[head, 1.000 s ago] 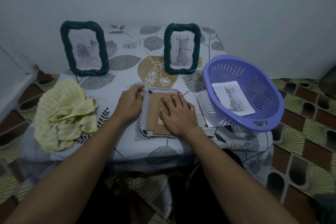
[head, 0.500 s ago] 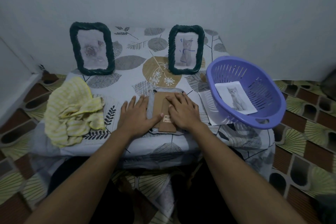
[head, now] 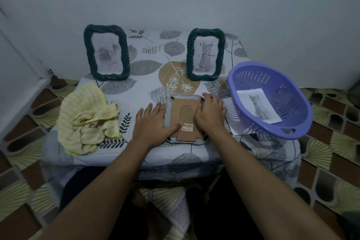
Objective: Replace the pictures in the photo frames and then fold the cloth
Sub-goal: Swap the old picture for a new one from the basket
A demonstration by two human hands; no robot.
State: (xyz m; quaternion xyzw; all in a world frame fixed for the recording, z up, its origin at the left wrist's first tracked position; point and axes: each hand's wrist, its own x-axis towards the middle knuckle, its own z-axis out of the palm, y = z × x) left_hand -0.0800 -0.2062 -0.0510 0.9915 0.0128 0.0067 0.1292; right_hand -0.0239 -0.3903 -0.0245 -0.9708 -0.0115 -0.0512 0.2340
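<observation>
A small table (head: 148, 48) draped in a leaf-print cover stands against a bare pale wall, and the face-down frame (head: 187, 109) lies near its front edge, cardboard back and folded stand uppermost. The right hand (head: 210, 115), spread flat over that backing a moment ago, is now at the frame's right edge, fingers curled and pinching near the upper right corner, seemingly at a dark clip. The left hand (head: 153, 122) is open and presses the frame's left side, thumb on the cardboard. This looks like releasing the back, so the picture swap is only beginning. To the right of the frame a purple basket (head: 253, 73) holds a cat picture (head: 258, 106) and sits on a loose sheet (head: 232, 124), just beside the working hand. Behind the frame stand two dark frames (head: 106, 52) (head: 205, 54). To its left lies the crumpled yellow cloth (head: 87, 117), not yet folded.
</observation>
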